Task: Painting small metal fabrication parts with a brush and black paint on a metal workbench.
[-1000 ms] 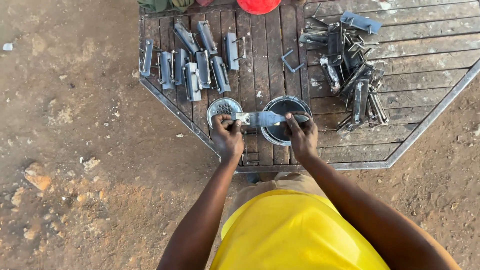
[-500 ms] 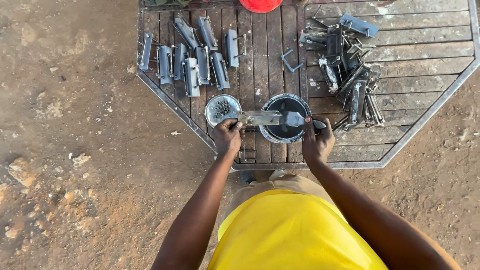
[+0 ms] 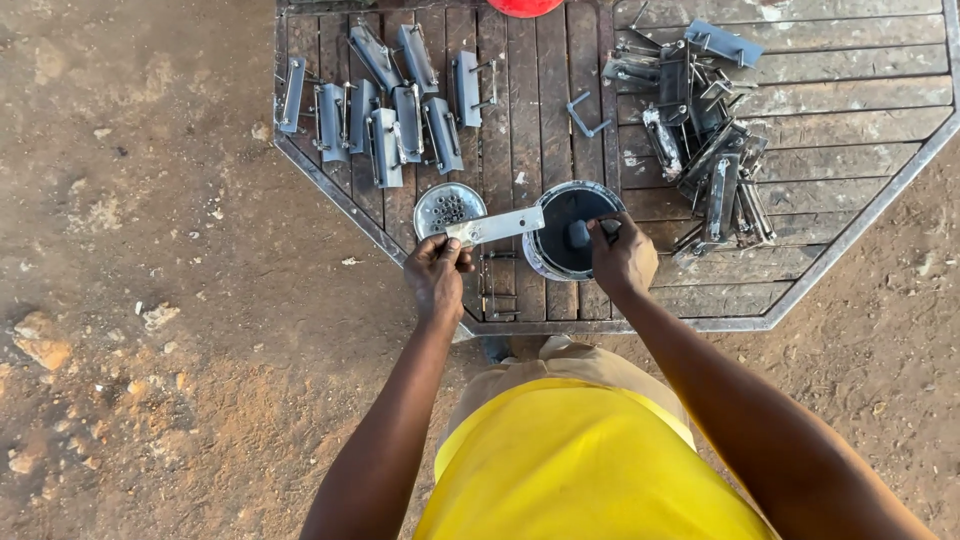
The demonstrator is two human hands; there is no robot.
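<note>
Head cam, left hand point(image 3: 437, 275) clamped on metal bracket point(image 3: 495, 226), right hand point(image 3: 622, 258) dipping fingers curled into paint can point(image 3: 570, 230), grip unclear

Head cam, looking straight down on wearer.

Torso: bright yellow top, plain, no print or logo visible from this angle. Fabric smooth w/ a few soft folds near the centre. Sleeves not in frame; both arms bare from approx. the elbow down, prob. short-sleeved or sleeveless, can't confirm since shoulders are cut off by the frame edge.

Lower body: khaki/tan garment showing just above the yellow hem, likely trousers or shorts, only a narrow band seen.

Left hand point(image 3: 437, 278): bare, no glove, no watch or ring seen.

Right hand point(image 3: 622, 262): bare, no glove, wrist bare, no band.

Feet: a small dark shape below the table edge, poss. a shoe; too small to tell.
</note>
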